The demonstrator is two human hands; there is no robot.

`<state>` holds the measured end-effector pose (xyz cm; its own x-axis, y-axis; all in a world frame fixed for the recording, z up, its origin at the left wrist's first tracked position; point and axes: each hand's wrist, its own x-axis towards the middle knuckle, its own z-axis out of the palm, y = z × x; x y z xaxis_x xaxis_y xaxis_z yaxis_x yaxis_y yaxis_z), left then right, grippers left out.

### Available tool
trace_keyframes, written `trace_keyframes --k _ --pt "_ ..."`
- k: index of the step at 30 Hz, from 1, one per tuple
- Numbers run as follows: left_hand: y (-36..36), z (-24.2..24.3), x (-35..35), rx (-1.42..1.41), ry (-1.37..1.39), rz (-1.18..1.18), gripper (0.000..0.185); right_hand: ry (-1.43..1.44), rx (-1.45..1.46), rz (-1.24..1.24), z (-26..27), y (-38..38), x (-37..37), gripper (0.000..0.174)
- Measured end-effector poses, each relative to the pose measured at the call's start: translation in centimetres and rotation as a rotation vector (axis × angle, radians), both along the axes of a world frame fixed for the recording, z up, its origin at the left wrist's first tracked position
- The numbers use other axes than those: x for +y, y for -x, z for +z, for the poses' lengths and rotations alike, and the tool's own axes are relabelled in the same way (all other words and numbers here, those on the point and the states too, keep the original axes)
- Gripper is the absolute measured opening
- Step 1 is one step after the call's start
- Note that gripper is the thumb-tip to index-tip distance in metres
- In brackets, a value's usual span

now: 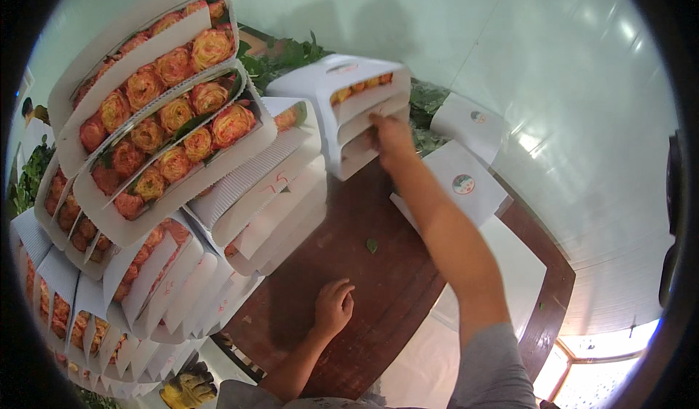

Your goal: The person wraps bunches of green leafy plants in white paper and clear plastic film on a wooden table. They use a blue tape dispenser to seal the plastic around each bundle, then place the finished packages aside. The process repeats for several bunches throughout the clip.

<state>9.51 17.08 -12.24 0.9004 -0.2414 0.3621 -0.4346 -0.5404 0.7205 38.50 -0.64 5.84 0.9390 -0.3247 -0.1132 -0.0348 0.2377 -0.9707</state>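
My right hand (392, 140) reaches to the far side of the brown table (349, 267). Its fingers grip the lower front edge of a white cardboard-wrapped rose bundle (308, 84), slightly blurred, with orange-yellow blooms showing in its upper opening. Low over the near part of the table is my left hand (334, 308), empty, its fingers loosely bent and a little apart. Left of the gripped bundle, another wrapped rose bundle (267, 174) bears red handwriting. A small green leaf (371, 245) lies on the table between my hands.
Many corrugated-cardboard rose bundles (164, 130) are stacked high on the left. White sheets with round printed marks (480, 190) lie at the right, near a larger white sheet (513, 267). Green foliage (295, 51) lines the back by a pale wall. A yellow-and-dark glove (188, 388) sits at lower left.
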Motion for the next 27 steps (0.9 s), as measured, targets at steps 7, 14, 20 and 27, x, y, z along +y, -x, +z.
trace_keyframes --k 7,14,20,27 --pt "-9.8 2.0 -6.2 0.685 0.931 -0.038 0.028 -0.010 0.109 -0.055 12.3 3.6 -9.2 0.015" --pt "-25.6 11.9 -14.1 0.836 2.199 -0.096 0.047 -0.056 0.227 -0.139 13.6 17.5 -14.0 0.009" --pt "-22.7 10.1 -15.0 1.008 1.955 -0.307 0.047 0.251 0.178 0.030 11.4 28.5 -13.9 0.022" --pt "-20.4 10.9 -15.2 1.039 1.810 -0.334 0.046 -0.194 -0.266 -0.412 -1.4 29.9 -21.6 0.025"
